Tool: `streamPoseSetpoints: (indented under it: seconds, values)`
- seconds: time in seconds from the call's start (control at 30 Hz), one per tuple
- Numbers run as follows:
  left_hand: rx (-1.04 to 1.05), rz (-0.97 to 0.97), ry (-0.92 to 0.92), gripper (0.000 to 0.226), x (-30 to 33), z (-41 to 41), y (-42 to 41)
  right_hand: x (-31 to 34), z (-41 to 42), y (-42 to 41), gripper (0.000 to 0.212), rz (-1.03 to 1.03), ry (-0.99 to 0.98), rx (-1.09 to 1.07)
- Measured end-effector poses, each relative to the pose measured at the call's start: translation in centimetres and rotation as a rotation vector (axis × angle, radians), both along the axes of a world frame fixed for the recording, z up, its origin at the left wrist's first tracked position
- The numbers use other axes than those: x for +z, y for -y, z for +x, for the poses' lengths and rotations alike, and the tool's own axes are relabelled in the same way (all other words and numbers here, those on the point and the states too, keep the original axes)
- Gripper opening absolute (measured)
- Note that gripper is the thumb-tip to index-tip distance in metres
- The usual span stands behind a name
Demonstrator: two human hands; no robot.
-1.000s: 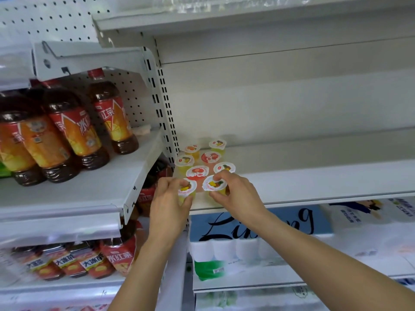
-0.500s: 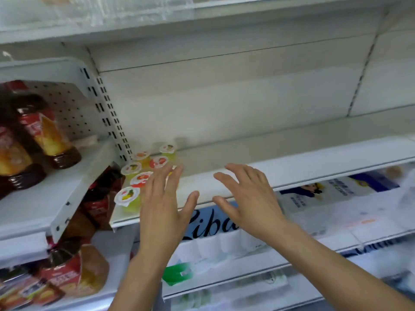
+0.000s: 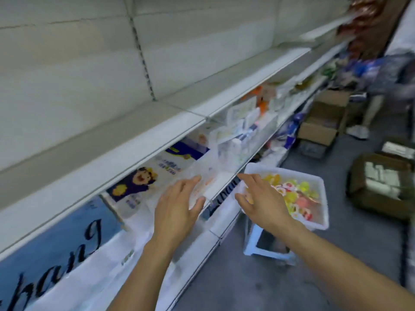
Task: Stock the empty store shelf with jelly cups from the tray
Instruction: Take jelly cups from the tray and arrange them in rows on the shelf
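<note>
- Head view, nearest: two bare forearms come up from the bottom edge, both hands empty with fingers spread and loose
- left hand [image 3: 177, 206] hangs in front of the lip of the lower shelf [image 3: 208, 230], over wrapped paper packs [image 3: 143, 182] with blue print; its fingertips lie close to the packs, contact cannot be told because of blur
- right hand [image 3: 261, 199] is stretched toward the tray [image 3: 323, 212], its fingers over the tray's near left rim, holding nothing
- tray, white and rectangular, sits on a white stool [image 3: 265, 248] on the grey floor [image 3: 247, 286], just right of the shelving; jelly cups [image 3: 294, 198] in yellow, red and green lie heaped inside it
- open floor lies between the shelving edge and the stool, and more to the near right of the stool
- empty shelf [image 3: 125, 131], the long white one above the packs, runs from near left to far right with bare board behind its front lip; no cup shows on this stretch
- farther right on the floor: a dark box [image 3: 381, 182] and brown cartons [image 3: 323, 122] narrow the aisle
- farthest, a person's legs [image 3: 370, 108], blurred, beside the cartons
</note>
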State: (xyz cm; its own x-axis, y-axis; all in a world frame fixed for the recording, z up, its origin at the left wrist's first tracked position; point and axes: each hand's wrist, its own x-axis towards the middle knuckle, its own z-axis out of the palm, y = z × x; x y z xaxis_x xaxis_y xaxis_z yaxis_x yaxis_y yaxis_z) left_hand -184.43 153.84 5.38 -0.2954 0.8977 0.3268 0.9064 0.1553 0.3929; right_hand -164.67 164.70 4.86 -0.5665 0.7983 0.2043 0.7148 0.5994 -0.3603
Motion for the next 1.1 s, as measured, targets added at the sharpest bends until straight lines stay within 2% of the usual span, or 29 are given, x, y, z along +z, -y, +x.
streamPoseSetpoints:
  seconds: [0.13,0.23,0.4,0.57,0.73,0.93,1.1]
  values:
    - [-0.173,-0.170,0.026,0.061,-2.7,4.6,-8.2,-3.8,6.9,-5.4,0.051,-0.130,0.085,-0.201]
    - [-0.246,-0.271,0.018,0.058,-4.9,6.7,-14.0,-6.8,10.6,-9.1,0.050,-0.231,0.109,-0.333]
    - [-0.351,-0.452,0.124,0.057,-8.9,8.7,-24.3,-12.5,13.6,-16.6,0.048,-0.431,0.122,-0.401]
    - [-0.358,-0.657,0.355,0.054,-14.8,9.7,-35.6,-16.7,13.7,-25.7,0.049,-0.582,0.147,-0.493]
    - [-0.247,-0.794,0.549,0.053,-22.7,10.5,-46.4,-21.7,13.3,-35.0,0.057,-0.746,0.146,-0.607]
    - [-0.195,-0.867,0.437,0.067,-31.8,12.1,-53.5,-28.9,12.4,-42.3,0.045,-0.868,0.063,-0.622]
    - [-0.206,-0.916,0.283,0.078,-36.6,12.9,-55.6,-33.9,10.7,-44.6,0.051,-0.894,0.213,-0.680]
